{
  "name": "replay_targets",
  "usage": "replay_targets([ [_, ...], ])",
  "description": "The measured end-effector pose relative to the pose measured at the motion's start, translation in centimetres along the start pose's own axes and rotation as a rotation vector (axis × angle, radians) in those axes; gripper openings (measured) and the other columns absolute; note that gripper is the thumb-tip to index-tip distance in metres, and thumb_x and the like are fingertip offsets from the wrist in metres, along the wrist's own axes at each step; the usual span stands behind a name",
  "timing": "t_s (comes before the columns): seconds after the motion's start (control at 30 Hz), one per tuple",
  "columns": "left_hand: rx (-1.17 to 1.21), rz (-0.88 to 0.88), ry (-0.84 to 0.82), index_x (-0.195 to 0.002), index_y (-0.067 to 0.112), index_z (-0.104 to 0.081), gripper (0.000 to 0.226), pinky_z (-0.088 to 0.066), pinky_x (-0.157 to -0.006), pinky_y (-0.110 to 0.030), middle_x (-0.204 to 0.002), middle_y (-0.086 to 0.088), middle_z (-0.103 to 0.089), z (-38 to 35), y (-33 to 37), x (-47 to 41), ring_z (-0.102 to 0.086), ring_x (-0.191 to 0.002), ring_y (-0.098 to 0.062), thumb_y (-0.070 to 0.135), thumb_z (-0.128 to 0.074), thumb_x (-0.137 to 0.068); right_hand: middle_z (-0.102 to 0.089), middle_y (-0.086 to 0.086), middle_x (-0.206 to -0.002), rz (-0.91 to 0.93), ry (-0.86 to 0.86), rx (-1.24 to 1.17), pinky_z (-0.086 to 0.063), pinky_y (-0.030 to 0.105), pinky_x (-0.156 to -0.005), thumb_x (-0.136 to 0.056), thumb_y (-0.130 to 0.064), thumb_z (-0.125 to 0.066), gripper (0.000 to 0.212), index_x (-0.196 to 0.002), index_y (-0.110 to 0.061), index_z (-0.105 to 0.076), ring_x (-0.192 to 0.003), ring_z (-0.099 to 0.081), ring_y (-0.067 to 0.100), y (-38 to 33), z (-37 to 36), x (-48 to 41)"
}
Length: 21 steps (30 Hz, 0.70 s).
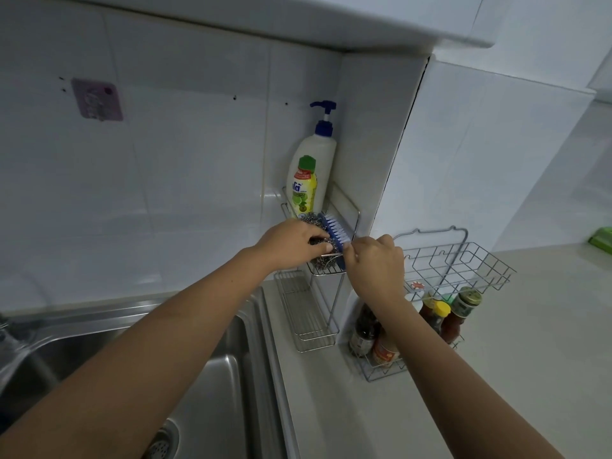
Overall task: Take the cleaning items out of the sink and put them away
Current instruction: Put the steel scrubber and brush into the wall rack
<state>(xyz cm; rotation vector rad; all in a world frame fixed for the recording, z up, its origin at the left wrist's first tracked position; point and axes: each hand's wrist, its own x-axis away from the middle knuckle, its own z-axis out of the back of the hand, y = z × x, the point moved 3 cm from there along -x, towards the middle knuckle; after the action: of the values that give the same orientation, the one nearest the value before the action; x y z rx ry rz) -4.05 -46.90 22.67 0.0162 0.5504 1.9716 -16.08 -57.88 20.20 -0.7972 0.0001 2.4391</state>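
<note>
The left hand (291, 241) presses the grey steel-wool scourer (323, 256) into the upper wire rack shelf (326, 271) while the right hand (376, 260), just beside it, pinches the blue bristled scrubbing brush (336, 230), apparently to wedge both snugly together.

The brush (335, 230) lies in the rack's (356, 216) upper shelf, right of the scourer (318, 220), before two bottles (306, 185).

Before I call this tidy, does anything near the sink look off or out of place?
Mostly fine. The blue brush lies on its side beside the steel scourer in the top rack, both hands on them. The wire basket by the sauce bottles leans tilted.
</note>
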Motion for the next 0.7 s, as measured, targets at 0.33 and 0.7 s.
replay_targets([
  [0.33, -0.12, -0.066, 0.006, -0.139, 0.022, -0.045, 0.047, -0.041, -0.098, -0.035, -0.139, -0.001, -0.051, -1.3, 0.3, 1.9, -0.043, -0.13, -0.016, 0.043, -0.032, -0.099, -0.069, 0.001, -0.119, 0.056, 0.104, -0.072, -0.047, 0.038, -0.081, -0.097, -0.037, -0.031, 0.046, -0.117, -0.014, -0.067, -0.103, -0.059, 0.027, 0.2, -1.9, 2.0],
  [0.7, -0.226, -0.108, 0.249, -0.146, 0.015, -0.032, 0.045, -0.018, -0.117, -0.033, -0.153, -0.004, -0.035, -3.7, -0.5, 4.7, -0.026, -0.144, -0.016, 0.028, -0.031, -0.102, -0.047, 0.009, -0.146, 0.11, -0.014, -0.057, -0.029, 0.04, -0.117, -0.097, -0.043, -0.023, 0.06, -0.141, -0.009, -0.043, -0.138, -0.04, 0.026, -0.1, -2.0, 3.9],
])
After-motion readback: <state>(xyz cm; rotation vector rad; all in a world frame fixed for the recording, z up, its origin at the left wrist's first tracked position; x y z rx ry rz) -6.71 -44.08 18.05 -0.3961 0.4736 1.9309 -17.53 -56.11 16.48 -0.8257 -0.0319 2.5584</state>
